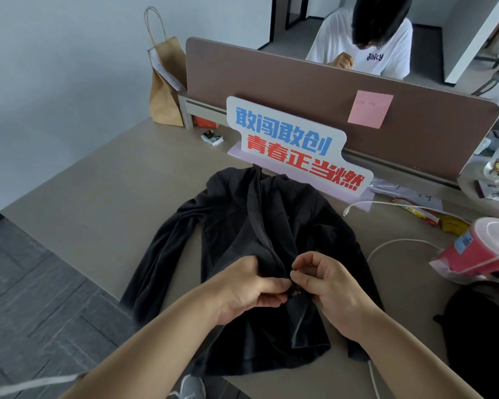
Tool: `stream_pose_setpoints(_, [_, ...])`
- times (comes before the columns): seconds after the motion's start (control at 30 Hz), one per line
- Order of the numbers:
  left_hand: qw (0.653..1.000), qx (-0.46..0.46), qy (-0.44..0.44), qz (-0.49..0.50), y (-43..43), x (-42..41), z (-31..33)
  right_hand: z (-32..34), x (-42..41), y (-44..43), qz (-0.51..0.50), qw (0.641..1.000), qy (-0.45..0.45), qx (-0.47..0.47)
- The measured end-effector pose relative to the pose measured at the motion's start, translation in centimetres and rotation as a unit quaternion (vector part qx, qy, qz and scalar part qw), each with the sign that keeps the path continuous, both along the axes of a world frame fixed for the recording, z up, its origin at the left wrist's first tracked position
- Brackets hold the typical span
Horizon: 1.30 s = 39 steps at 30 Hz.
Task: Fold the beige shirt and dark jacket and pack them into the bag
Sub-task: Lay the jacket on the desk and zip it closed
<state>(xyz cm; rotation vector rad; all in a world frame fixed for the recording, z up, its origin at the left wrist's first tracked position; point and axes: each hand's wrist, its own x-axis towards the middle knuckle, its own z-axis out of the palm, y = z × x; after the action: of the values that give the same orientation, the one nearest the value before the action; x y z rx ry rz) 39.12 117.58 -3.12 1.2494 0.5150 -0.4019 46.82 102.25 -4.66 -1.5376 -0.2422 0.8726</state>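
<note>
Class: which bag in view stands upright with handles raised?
The brown paper bag beside the divider's left end; the black bag at the right edge sits low and slumped.

The dark jacket (pixel 251 254) lies spread on the grey table (pixel 113 197), one sleeve trailing toward eight o'clock over the table's edge. Both hands meet at its front opening: the left hand (pixel 242 289) grips the cloth, and the right hand (pixel 329 286) pinches the edge between thumb and forefinger.

From the jacket:
- **Twelve o'clock:** a sign (pixel 294 148) in blue and red characters stands against a brown divider (pixel 271 79).
- **One o'clock:** a pink note (pixel 370 109).
- **Eleven o'clock:** a paper bag (pixel 164 90).
- **Three o'clock:** a red cup (pixel 478 249).
- **Four o'clock:** a black bag (pixel 484 326).
</note>
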Motion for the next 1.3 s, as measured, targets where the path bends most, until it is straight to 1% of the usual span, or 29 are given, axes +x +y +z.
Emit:
stream_pose_setpoints(0.07, [1.0,0.01,0.004,-0.026,0.0,-0.4,-0.1,-0.4,-0.5,0.0,-0.007,1.0,0.008,-0.006])
stream_pose_setpoints(0.1, [0.999,0.014,0.009,-0.03,0.1,-0.6,-0.1,-0.6,-0.9,0.0,-0.006,1.0,-0.005,-0.018])
stream_pose_setpoints(0.17, [0.999,0.016,0.02,-0.031,0.3,-0.9,-0.3,-0.8,-1.6,0.2,-0.013,0.998,-0.046,-0.045])
stream_pose_setpoints(0.23, [0.999,0.013,0.019,-0.023,0.4,-1.1,-0.5,-0.8,-2.1,0.5,-0.041,0.993,-0.09,-0.066])
stream_pose_setpoints(0.3, [0.999,-0.015,0.021,0.031,0.3,-0.9,-0.7,-0.6,-2.3,0.9,-0.082,0.988,-0.112,-0.071])
stream_pose_setpoints(0.4, [0.987,-0.078,0.069,0.124,-0.2,-0.5,-0.8,-0.2,-2.3,1.6,-0.121,0.983,-0.119,-0.067])
stream_pose_setpoints(0.47, [0.981,-0.097,0.107,0.126,-0.4,-0.4,-0.5,0.0,-2.2,1.8,-0.121,0.982,-0.124,-0.072])
stream_pose_setpoints(0.53, [0.985,-0.078,0.1,0.118,-0.5,-0.4,-0.5,0.0,-2.1,1.8,-0.115,0.983,-0.116,-0.079])
stream_pose_setpoints(0.6, [0.99,-0.012,0.062,0.122,-0.6,-0.4,-0.8,-0.2,-2.1,1.9,-0.113,0.986,-0.095,-0.08])
stream_pose_setpoints(0.67, [0.992,0.05,0.035,0.114,-0.7,-0.4,-1.1,-0.3,-1.9,1.9,-0.115,0.985,-0.094,-0.087])
stream_pose_setpoints(0.73, [0.993,0.037,0.027,0.109,-1.1,-0.3,-1.4,-0.4,-1.8,2.0,-0.116,0.983,-0.106,-0.097])
stream_pose_setpoints(0.83, [0.988,-0.02,0.079,0.135,-1.8,0.1,-1.5,-0.5,-1.7,2.1,-0.111,0.983,-0.106,-0.102])
stream_pose_setpoints(0.9, [0.984,-0.038,0.095,0.147,-2.2,0.4,-1.5,-0.7,-1.5,1.9,-0.101,0.985,-0.093,-0.1])
stream_pose_setpoints(1.07, [0.989,0.009,0.058,0.136,-2.2,0.9,-1.4,-1.0,-1.2,1.7,-0.095,0.991,-0.039,-0.089])
stream_pose_setpoints(1.2, [0.988,0.015,0.092,0.122,-2.1,1.2,-1.2,-0.6,-0.9,1.7,-0.086,0.993,-0.002,-0.08])
stream_pose_setpoints(1.3, [0.992,0.053,0.076,0.083,-2.2,1.2,-1.4,-0.5,-1.0,1.9,-0.07,0.994,-0.001,-0.08])
